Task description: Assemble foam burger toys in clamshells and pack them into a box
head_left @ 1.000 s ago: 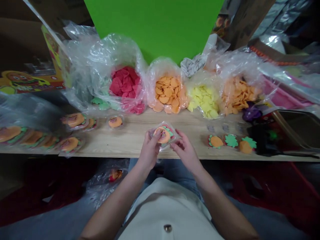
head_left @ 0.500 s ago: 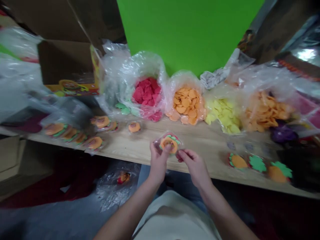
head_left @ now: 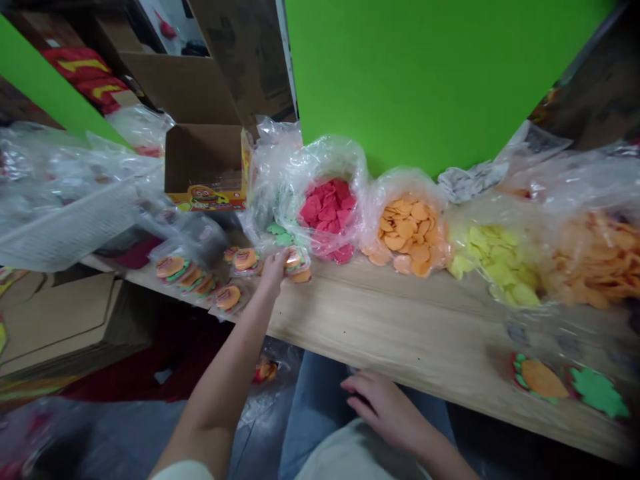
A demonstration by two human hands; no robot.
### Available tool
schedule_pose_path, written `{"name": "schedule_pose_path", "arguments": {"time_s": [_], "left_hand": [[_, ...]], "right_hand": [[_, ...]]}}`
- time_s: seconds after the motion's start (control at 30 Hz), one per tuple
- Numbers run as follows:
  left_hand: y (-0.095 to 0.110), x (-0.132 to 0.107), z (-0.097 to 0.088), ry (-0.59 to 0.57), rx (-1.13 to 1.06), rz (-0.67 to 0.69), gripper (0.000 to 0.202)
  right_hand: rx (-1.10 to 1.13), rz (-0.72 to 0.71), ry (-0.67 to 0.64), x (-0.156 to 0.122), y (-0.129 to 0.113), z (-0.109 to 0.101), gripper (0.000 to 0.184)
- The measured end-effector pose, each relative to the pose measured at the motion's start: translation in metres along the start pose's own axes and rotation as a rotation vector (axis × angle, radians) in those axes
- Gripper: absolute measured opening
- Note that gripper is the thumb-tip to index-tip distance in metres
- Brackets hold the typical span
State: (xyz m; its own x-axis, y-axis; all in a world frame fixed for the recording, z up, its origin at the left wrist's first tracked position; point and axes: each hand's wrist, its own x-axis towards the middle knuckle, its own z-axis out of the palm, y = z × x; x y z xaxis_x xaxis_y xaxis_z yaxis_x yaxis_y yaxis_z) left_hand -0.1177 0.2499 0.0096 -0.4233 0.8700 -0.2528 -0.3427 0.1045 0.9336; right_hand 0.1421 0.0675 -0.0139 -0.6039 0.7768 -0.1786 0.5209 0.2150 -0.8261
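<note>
Left hand [head_left: 273, 273] grip clamped on a clear packet of foam burger pieces [head_left: 296, 261], which sits at the surface's [head_left: 400, 327] back edge, just in front of a bag of red foam pieces [head_left: 327, 213] and just beside a row of sealed foam packets [head_left: 185, 277]. Right hand [head_left: 383, 407] grip apart, empty, below the surface's front edge, above the jeans [head_left: 320, 407].

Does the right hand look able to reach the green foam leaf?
Probably yes: the right hand sits below the wooden table's edge, and nothing stands along that edge before the green foam leaf.
</note>
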Motion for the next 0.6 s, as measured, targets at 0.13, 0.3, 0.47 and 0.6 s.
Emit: {"name": "schedule_pose_path", "arguments": {"time_s": [0.13,0.3,0.47,0.6], "left_hand": [[-0.003,-0.013,-0.001,-0.027,-0.006,-0.053,0.030],[-0.010,-0.068,0.012,-0.086,-0.079,-0.016,0.029],[-0.016,-0.110,0.031,-0.145,-0.119,0.060,0.026],[-0.031,-0.133,0.030,-0.139,-0.064,0.031,0.031]], "right_hand": [[0.130,0.105,0.206,-0.001,0.008,-0.001,0.021],[0.510,0.161,0.476,0.043,-0.016,-0.011,0.025],[1.049,0.184,0.484,0.086,-0.042,-0.011,0.032],[1.118,0.168,0.525,0.087,-0.040,-0.004,0.027]]}}
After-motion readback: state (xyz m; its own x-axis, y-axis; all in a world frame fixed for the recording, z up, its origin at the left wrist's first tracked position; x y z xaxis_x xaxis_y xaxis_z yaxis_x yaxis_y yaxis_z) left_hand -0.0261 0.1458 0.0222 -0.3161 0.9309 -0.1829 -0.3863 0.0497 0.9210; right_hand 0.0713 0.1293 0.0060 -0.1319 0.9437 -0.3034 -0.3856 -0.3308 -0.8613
